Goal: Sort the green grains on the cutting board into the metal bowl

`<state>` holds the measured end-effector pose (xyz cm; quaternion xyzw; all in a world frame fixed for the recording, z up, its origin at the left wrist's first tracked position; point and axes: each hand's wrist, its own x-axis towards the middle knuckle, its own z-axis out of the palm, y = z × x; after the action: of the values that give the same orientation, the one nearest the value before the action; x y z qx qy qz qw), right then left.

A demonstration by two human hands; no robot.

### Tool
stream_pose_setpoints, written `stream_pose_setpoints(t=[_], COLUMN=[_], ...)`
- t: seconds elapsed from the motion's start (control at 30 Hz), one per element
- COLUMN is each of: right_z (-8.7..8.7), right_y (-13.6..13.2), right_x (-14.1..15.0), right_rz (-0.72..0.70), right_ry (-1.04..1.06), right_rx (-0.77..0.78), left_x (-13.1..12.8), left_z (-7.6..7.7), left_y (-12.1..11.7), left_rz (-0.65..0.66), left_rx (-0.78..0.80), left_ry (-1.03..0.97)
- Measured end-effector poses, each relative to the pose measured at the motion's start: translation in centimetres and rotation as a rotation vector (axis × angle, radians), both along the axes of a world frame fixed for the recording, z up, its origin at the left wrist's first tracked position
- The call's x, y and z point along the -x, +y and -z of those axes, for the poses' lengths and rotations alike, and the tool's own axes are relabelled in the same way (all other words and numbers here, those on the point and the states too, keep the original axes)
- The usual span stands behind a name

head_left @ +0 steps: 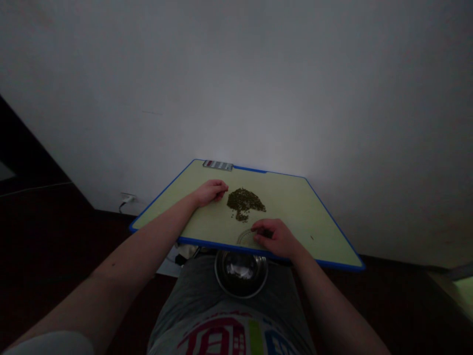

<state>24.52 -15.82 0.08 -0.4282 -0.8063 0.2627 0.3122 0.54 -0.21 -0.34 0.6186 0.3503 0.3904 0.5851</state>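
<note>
A loose heap of small dark green beans [244, 199] lies in the middle of a pale table [295, 204] with a blue rim. A few beans have spread toward the near side. Just left of the heap, my left hand [211, 192] rests on the tabletop with its fingers curled closed; whatever they hold, if anything, is hidden. Close to the near edge, my right hand [275, 237] is half curled, with a gap between thumb and fingers and no object visible in it. A shiny metal bowl [242, 291] sits on my lap under the table's near edge, its contents too dark to tell.
A printed label strip [218, 165] lies at the table's far left edge. Beyond the table stands a plain wall [244, 88]. A plug with a cable [127, 198] is in the wall socket at left. Curved printed lines [244, 235] mark the near tabletop.
</note>
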Motion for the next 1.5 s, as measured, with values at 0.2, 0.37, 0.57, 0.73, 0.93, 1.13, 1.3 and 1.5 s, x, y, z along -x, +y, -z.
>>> stream_pose_setpoints(t=[0.2, 0.37, 0.57, 0.73, 0.93, 1.13, 1.3, 1.5], right_z=[0.0, 0.0, 0.5, 0.8, 0.7, 0.4, 0.4, 0.5], right_y=[0.0, 0.3, 1.1, 1.5, 1.5, 1.4, 1.4, 1.4], right_x=[0.0, -0.1, -0.6, -0.6, -0.4, -0.4, -0.4, -0.4], right_rz=[0.005, 0.128, 0.479, 0.466, 0.455, 0.431, 0.403, 0.339], right_ry=[-0.017, -0.008, 0.018, -0.003, -0.051, -0.071, -0.066, -0.08], right_rx=[-0.003, -0.109, -0.197, -0.172, -0.136, -0.121, -0.104, -0.078], left_x=[-0.1, 0.0, -0.1, -0.1, 0.0, -0.1, -0.1, 0.0], left_z=[-0.1, 0.1, 0.1, 0.1, 0.2, 0.0, 0.1, 0.3], left_y=[0.0, 0.1, 0.1, 0.1, 0.2, 0.0, 0.0, 0.3], left_rz=[-0.002, 0.0, -0.01, -0.004, 0.0, -0.013, -0.021, -0.001], left_rx=[0.001, -0.009, 0.013, 0.033, 0.015, 0.011, 0.004, -0.018], left_ry=[-0.004, -0.008, -0.012, -0.039, -0.029, -0.008, -0.005, 0.011])
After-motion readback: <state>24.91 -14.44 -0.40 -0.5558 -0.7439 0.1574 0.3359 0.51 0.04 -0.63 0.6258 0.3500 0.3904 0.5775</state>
